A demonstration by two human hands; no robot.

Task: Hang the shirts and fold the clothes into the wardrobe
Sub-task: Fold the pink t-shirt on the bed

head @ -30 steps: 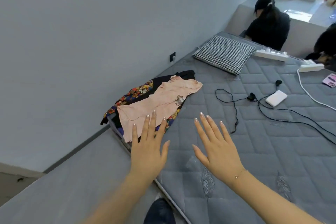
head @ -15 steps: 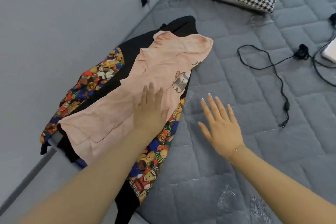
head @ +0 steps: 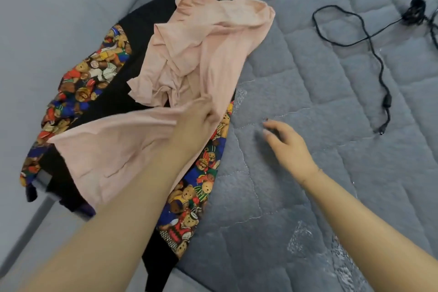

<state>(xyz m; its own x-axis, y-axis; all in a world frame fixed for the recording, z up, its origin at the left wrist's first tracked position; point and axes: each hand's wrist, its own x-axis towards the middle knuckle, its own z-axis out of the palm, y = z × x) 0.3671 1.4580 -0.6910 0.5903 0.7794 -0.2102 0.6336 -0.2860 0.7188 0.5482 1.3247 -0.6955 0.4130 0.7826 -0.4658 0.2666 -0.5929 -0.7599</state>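
Our left hand [head: 199, 121], which half a second ago lay flat on the pink shirt [head: 203, 54], now has its fingers curled into the cloth and bunches it; the shirt, smooth before, is rucked up and partly lifted off the pile. It still lies on the black garment [head: 142, 31] and the teddy-bear print [head: 92, 71] at the mattress [head: 308, 197] edge by the wall. Our right hand [head: 284, 142] hovers over the mattress beside the pile, fingers loosely bent, holding nothing. We judge that the shirt is being picked up for hanging; no hanger or wardrobe is in view. A black cable [head: 369, 38] lies well apart.
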